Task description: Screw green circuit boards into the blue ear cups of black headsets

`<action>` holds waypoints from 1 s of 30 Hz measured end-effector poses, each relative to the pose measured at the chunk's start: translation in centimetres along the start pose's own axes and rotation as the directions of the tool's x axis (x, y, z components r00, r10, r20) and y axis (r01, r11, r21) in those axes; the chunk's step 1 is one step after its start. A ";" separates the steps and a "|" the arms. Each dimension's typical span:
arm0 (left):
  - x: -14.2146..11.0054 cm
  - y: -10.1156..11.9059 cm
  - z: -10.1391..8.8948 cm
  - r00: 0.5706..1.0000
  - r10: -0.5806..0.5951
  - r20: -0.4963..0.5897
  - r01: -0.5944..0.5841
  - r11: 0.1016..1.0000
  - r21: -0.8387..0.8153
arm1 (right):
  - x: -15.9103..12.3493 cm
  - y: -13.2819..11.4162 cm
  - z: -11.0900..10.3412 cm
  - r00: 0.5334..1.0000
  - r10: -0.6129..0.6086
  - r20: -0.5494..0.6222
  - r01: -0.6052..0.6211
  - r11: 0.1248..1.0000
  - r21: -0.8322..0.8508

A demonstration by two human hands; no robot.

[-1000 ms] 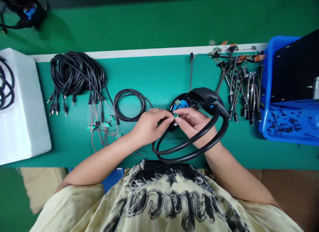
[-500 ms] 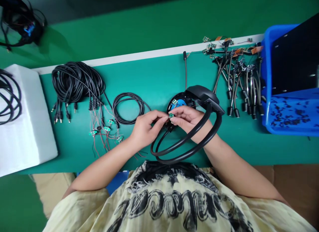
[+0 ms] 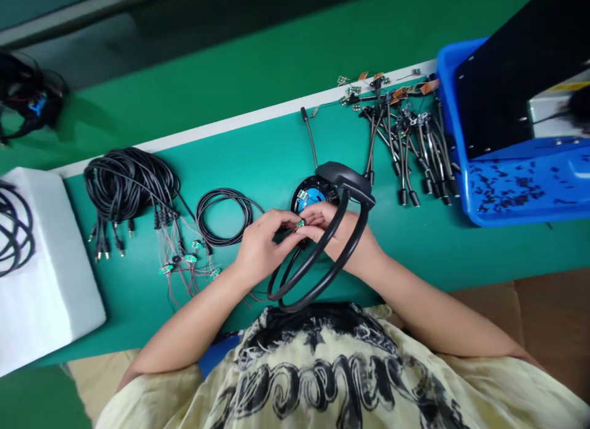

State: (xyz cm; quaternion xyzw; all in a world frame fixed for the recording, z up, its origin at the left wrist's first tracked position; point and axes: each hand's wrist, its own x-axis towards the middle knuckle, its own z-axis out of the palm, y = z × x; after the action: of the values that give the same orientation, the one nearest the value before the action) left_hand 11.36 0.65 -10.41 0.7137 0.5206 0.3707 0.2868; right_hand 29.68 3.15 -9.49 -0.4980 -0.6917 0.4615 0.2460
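My left hand [image 3: 262, 247] and my right hand [image 3: 329, 223] meet over a black headset, their fingertips pinching a tiny green circuit board [image 3: 301, 223] between them. The headset's round ear cup [image 3: 308, 196] lies open, showing a blue interior with a similar green board on it. Its thick black looped band [image 3: 318, 260] rises across my right wrist. Fingers hide the underside of the cup and most of the board in my grip.
Beyond the hands lie black cable coils [image 3: 129, 183] [image 3: 224, 217], wired green boards [image 3: 188, 259], and a bunch of braided cables [image 3: 405, 140]. A blue tray [image 3: 449, 109] holding dark bits stands right; a white foam block [image 3: 46, 281] lies left.
The whole view has tilted and shifted as my head turned, with the bench now slanting up to the right. My hands and the headset sit further left, the small board still between my fingers.
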 end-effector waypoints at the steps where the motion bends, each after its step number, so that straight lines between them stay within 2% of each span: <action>1: 0.1 -0.1 0.0 1.000 -0.001 -0.004 0.001 1.000 -0.004 | -0.6 0.0 -0.4 0.999 -0.023 -0.035 0.018 0.987 -0.160; 3: 0.2 -0.4 0.0 1.000 0.007 -0.005 -0.007 1.000 0.004 | -1.7 0.3 -1.4 0.993 -0.048 -0.110 -0.009 0.885 -0.466; 5: 0.6 -0.7 0.2 0.999 0.050 0.020 -0.051 0.997 0.053 | -2.0 1.3 -2.2 0.988 -0.069 -0.138 -0.031 0.787 -0.617; 6: 0.7 -0.8 0.3 0.995 0.084 0.052 -0.089 0.991 0.096 | -1.9 1.8 -2.6 0.990 -0.078 -0.121 -0.015 0.777 -0.629; 8: 1.1 -0.9 0.6 0.979 0.146 0.144 -0.173 0.966 0.193 | -1.1 2.9 -3.0 0.992 -0.102 -0.075 0.040 0.814 -0.579; 11: 1.2 -0.7 1.0 0.957 0.162 0.241 -0.228 0.935 0.273 | 0.4 3.2 -3.2 0.997 -0.074 -0.017 0.056 0.874 -0.483; 13: 1.0 -0.5 1.2 0.960 0.150 0.236 -0.215 0.935 0.281 | 0.9 2.6 -3.3 0.998 -0.059 0.001 0.051 0.863 -0.502; 16: 0.5 -0.6 1.3 0.971 0.135 0.198 -0.186 0.946 0.267 | 0.9 1.3 -3.2 0.995 -0.099 0.019 0.087 0.754 -0.651; 18: 0.2 -0.8 1.4 0.969 0.151 0.195 -0.196 0.952 0.234 | 0.9 0.8 -3.1 0.987 -0.135 0.084 0.154 0.670 -0.726; 21: 0.1 -1.1 1.5 0.963 0.189 0.193 -0.225 0.956 0.186 | 1.6 0.7 -2.8 0.971 -0.148 0.186 0.237 0.599 -0.765; 26: 0.2 -1.2 1.6 0.967 0.180 0.183 -0.210 0.965 0.158 | 2.7 -0.1 -2.7 0.973 -0.102 0.208 0.228 0.566 -0.792; 30: 0.3 -0.7 1.3 0.980 0.141 0.138 -0.163 0.973 0.166 | 0.5 -0.7 -3.8 0.965 -0.163 0.203 0.260 0.557 -0.789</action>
State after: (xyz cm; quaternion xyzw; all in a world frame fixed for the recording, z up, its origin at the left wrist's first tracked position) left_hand 12.12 1.10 -11.58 0.7959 0.4760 0.2985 0.2255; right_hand 32.21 5.07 -7.16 -0.4429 -0.8921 0.0887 0.0088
